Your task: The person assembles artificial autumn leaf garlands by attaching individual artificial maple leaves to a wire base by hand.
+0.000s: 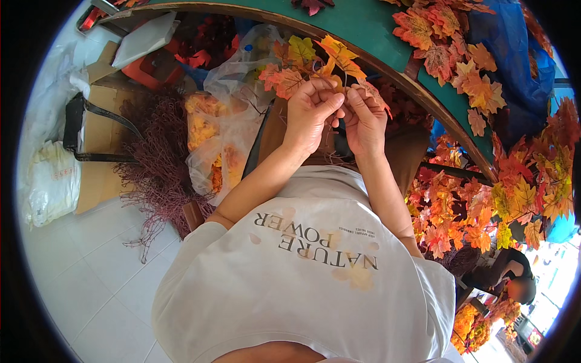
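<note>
Both of my hands are raised close together below the edge of a green-topped table. My left hand [310, 116] is closed, thumb and fingers pinched at the base of an artificial maple leaf spray [340, 55]. Right beside it my right hand [367, 121] pinches at the same spot, its thumb against the curled fingers. Orange, yellow and red leaves of the spray stand out beyond my fingertips, on thin stems. The exact point of the grip is too small to make out.
The table's curved edge [387, 71] arches across the far side. More artificial maple leaves [460, 60] lie on it at right, and leafy branches [478, 206] hang below. At left are a bundle of brown-purple twigs [158, 148], clear plastic bags [233, 115] and a cardboard box [101, 133]. Another person [514, 275] is far right.
</note>
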The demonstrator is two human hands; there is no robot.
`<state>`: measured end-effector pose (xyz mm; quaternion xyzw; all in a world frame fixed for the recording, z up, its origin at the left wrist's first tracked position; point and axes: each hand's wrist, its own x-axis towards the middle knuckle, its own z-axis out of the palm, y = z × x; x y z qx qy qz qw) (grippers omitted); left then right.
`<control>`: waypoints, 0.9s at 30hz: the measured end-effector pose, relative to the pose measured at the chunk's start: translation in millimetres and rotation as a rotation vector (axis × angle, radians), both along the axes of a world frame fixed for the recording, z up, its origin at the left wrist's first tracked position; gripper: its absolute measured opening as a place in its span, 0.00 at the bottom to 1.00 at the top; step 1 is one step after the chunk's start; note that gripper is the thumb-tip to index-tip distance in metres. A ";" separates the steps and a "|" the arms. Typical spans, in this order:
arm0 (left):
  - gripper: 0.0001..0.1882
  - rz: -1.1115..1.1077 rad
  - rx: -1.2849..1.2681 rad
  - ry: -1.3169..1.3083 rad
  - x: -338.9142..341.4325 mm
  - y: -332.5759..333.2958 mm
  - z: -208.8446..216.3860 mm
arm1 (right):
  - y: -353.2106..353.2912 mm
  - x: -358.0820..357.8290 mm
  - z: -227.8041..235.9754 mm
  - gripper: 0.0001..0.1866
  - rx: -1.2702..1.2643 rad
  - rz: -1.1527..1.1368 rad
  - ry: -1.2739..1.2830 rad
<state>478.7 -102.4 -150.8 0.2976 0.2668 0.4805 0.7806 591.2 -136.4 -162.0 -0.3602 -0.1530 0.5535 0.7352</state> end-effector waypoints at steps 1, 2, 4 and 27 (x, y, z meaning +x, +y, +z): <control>0.10 0.000 0.001 -0.001 0.3 0.2 0.0 | 0.1 -0.2 0.2 0.06 -0.001 0.001 -0.004; 0.10 0.011 -0.007 0.002 0.5 0.2 0.2 | 0.5 -0.4 0.5 0.06 -0.001 0.002 -0.009; 0.10 0.026 -0.012 0.002 0.7 -0.2 -0.4 | 1.0 -1.8 -2.5 0.05 -0.012 -0.006 -0.022; 0.10 0.198 0.018 -0.021 -4.0 13.7 -19.9 | 20.2 3.4 -5.8 0.06 -0.078 0.331 -0.394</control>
